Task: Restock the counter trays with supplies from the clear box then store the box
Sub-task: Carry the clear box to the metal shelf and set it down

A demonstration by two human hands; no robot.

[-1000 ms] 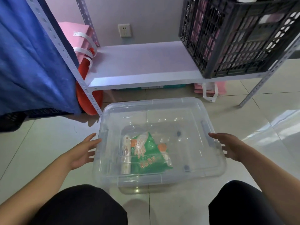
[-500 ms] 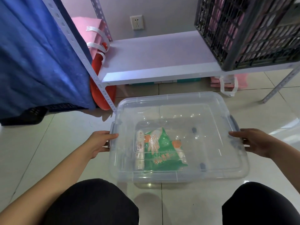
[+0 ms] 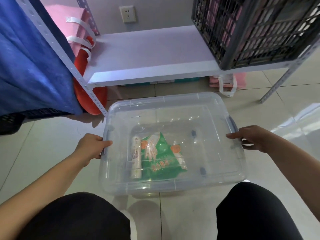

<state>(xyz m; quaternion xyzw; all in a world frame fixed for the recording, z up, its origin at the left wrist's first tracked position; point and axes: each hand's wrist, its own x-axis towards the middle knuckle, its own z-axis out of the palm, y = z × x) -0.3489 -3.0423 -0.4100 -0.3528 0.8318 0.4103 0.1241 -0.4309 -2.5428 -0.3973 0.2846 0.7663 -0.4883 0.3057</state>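
Left hand [image 3: 90, 146] fingers [image 3: 105, 143] are curled around the left handle of the clear box [image 3: 173, 187]; right hand [image 3: 251, 138] fingers [image 3: 232, 135] lie over its right handle; the lidded box sits on the floor [image 3: 43, 144], near a shelf [image 3: 147, 54], holding a green pack [image 3: 161, 156] and a white roll [image 3: 136, 161].

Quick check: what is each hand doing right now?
Left hand: closed on the left side latch of the clear box.
Right hand: on the box's right side latch, fingers over the rim; full grip cannot be told.
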